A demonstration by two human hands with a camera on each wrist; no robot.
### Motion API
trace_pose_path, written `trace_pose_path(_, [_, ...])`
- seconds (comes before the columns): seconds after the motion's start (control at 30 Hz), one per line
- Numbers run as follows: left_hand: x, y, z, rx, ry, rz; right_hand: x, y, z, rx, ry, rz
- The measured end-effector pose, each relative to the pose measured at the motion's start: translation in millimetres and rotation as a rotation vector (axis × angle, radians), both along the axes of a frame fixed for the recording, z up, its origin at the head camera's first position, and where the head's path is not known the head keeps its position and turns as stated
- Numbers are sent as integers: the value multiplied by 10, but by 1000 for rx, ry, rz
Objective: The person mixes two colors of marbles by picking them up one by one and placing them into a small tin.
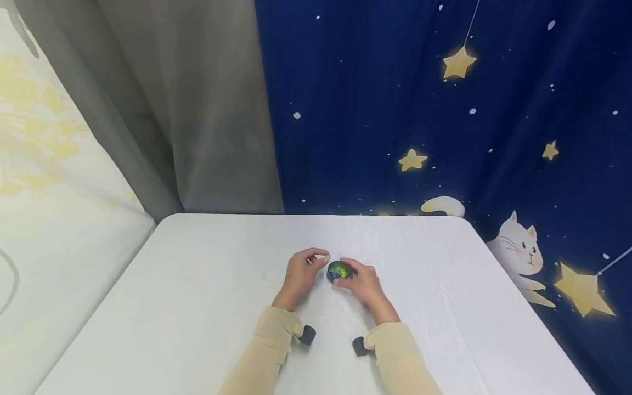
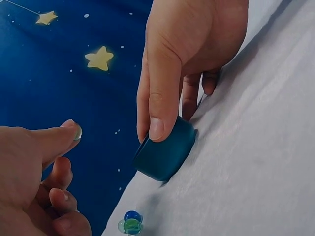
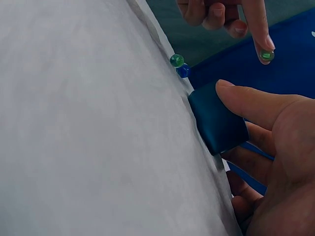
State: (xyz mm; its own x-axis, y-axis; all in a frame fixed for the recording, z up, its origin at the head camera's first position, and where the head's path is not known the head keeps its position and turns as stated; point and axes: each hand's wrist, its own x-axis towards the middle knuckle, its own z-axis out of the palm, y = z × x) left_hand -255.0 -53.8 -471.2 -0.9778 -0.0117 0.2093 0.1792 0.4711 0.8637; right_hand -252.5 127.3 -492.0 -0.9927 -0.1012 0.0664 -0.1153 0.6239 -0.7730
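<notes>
My left hand point(image 1: 300, 272) pinches a small clear-green marble point(image 3: 267, 56) between thumb and forefinger, left of a small dark teal cup point(image 2: 167, 155). The other fingers of that hand curl loosely in the left wrist view. My right hand point(image 1: 364, 282) grips the cup by its side, thumb on the near wall and fingers round the back. From the head view the cup's round top shows green, yellow and blue colours inside. Close by the cup, green and blue marbles point(image 2: 132, 225) lie together on the white cloth.
A white-covered table point(image 1: 197, 307) spreads under both hands. Behind it hang a grey curtain point(image 1: 217, 109) and a dark blue curtain point(image 1: 355, 109) with stars and a cat. A black block point(image 1: 307, 335) sits at the left cuff, another black block point(image 1: 360, 346) at the right.
</notes>
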Motion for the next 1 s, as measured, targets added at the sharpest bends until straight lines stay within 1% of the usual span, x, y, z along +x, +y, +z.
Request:
trace_pose_path(0.47, [17, 33, 4, 45, 9, -30, -3, -1, -5, 8, 13, -2])
trace_pose_path(0.73, [17, 39, -25, 20, -13, -64, -9, -7, -6, 16, 2, -3])
trace_pose_path(0.87, [13, 30, -20, 8, -21, -59, -9, -5, -7, 17, 4, -5])
trace_pose_path(1.0, [16, 15, 1, 1, -28, -40, -12, 0, -13, 20, 6, -5])
